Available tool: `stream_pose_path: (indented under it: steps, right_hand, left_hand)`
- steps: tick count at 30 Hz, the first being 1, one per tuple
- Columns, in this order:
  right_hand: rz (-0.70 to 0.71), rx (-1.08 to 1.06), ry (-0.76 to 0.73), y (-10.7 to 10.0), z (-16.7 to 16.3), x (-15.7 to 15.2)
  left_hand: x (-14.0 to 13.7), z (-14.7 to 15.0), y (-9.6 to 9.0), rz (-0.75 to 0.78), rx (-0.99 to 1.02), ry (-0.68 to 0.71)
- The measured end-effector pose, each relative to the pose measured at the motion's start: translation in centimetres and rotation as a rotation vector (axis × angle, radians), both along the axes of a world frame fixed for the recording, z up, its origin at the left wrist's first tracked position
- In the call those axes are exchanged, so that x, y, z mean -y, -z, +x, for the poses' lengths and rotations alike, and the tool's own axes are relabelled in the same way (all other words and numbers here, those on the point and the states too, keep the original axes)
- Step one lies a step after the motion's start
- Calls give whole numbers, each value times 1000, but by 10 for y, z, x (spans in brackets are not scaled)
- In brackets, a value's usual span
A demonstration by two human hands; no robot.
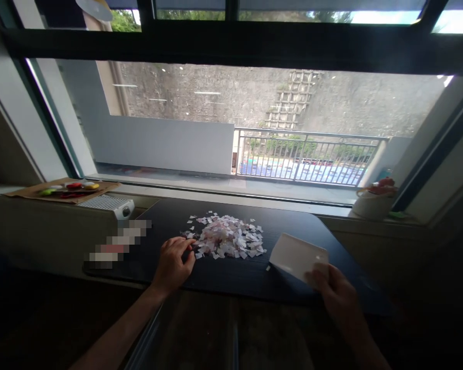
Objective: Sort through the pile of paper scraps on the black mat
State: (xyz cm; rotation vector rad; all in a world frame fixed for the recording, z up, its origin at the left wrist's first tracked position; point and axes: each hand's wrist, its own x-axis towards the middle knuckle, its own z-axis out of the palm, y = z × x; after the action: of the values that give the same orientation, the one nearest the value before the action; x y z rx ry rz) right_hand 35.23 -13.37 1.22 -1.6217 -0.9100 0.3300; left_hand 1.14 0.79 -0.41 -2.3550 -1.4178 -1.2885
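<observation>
A heaped pile of small white paper scraps [229,236] lies on the dark table, with loose bits scattered around its edges. At the pile's left side rests my left hand [174,261], its fingers bent and the thumb apart from them. The fingertips are at the nearest scraps, and I see nothing gripped there. My right hand [337,290] pinches a flat, pale white card [298,256] by its lower right corner, thumb on top. The card is tilted over the table to the right of the pile, apart from it. One small scrap lies by the card's left corner.
The black table [293,221] has rounded corners and stands against a windowsill. On the left ledge are a brown board [34,190] with colourful items and a white slatted device [111,205]. A white pot-like container [372,203] stands on the right sill.
</observation>
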Motion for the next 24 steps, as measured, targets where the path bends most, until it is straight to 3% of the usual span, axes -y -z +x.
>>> stream_pose_path:
  steps: [5, 13, 19, 24]
  right_hand:
    - [19, 6, -95, 2, -6, -6]
    - [50, 37, -58, -3, 4, -38]
    - [58, 48, -33, 3, 5, -37]
    - [79, 35, -118, 3, 0, -38]
  left_hand:
    - [-2, -2, 0, 13, -27, -1]
    - [-6, -7, 3, 68, -39, 22]
    - [-8, -9, 4, 75, -54, 7]
    - [-10, -10, 4, 104, -65, 8]
